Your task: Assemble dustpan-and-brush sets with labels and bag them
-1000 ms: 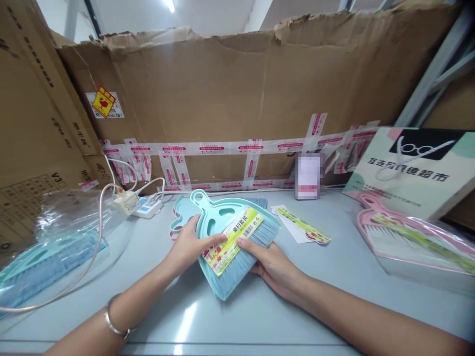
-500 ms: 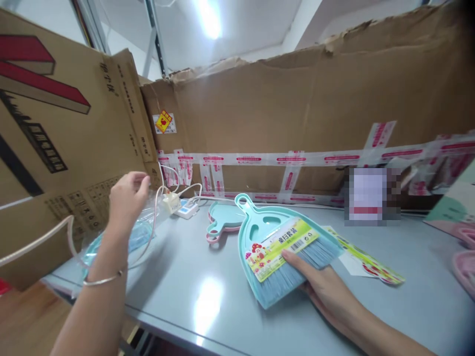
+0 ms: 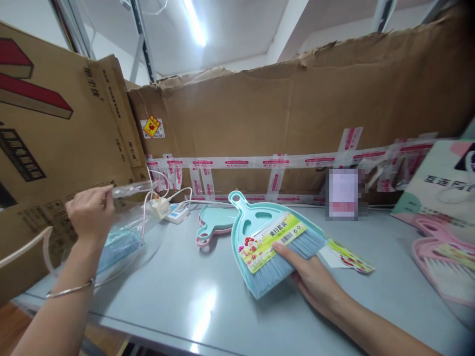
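Gripping a pale aqua plastic dustpan [image 3: 267,225] fitted with a blue-bristled brush [image 3: 269,278], the right hand [image 3: 315,278] sets its thumb on the lower edge of the yellow-green printed card label [image 3: 265,248]; its other fingers are mostly hidden beneath. Dustpan position: tilted over the grey tabletop [image 3: 166,306], looped handle pointing away from the person. From where I stand, the left hand [image 3: 91,213] is closed on a raised strip of clear, crinkled plastic film [image 3: 129,189]. Below the film: a second aqua-and-blue dustpan set [image 3: 122,248]. Just beside: a white power strip [image 3: 178,214]. Far right: a pink dustpan [image 3: 426,249].
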The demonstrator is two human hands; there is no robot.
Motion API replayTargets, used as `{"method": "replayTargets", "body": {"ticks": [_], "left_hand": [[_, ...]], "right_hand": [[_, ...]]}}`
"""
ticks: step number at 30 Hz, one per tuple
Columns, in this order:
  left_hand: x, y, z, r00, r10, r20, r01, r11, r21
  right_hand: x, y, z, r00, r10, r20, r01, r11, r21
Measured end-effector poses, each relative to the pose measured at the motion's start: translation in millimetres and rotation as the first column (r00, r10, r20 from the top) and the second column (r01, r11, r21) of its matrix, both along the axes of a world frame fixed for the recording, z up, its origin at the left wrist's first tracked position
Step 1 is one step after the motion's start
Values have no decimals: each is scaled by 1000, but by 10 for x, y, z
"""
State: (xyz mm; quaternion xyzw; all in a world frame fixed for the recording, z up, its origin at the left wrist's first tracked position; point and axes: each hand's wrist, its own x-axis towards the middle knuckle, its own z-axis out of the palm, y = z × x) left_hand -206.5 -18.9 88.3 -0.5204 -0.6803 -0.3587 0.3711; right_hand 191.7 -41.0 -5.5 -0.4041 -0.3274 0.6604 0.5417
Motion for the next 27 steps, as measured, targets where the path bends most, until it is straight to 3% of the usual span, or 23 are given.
{"method": "replayTargets", "body": {"ticks": [2,3,5,6,8,9,12,16,19,22,27], "left_hand": [[233,-65,-1,965,-220,-144,244,954,172],[380,-84,-40,909,-355,-219,393,904,167],[682,-81,-181,735,-586,-342,633,774,32],[816,-59,-272,657,-657,-370,689,723,-60],[1016,15,-450,538,-737,-409,712,657,-248],[1081,53,-518,521,-750,-408,678,654,-335],[1221,106,-578,599,-740,-305,551,658,-513],[1576,31,-485,720,-691,-72,543,625,-561],[1909,46,-519,808,-577,-122,354,639,-683],[2019,195,-567,859,-501,-109,256,604,-755],[1761,424,-453,918,-391,-65,257,713,-653]], "right_hand": [[26,22,28,999,-48,-19,48,999,12],[45,33,42,997,-75,-30,76,997,22],[96,58,72,989,-134,-54,137,990,43],[128,71,87,984,-163,-67,167,984,56],[198,100,118,971,-223,-89,230,970,84],[232,115,131,964,-245,-99,255,962,98],[304,164,150,955,-275,-114,289,948,130],[306,205,122,963,-248,-109,260,960,103],[279,199,97,970,-221,-97,229,970,78],[275,169,98,982,-171,-75,176,983,58],[267,106,98,998,54,19,-54,998,14]]}}
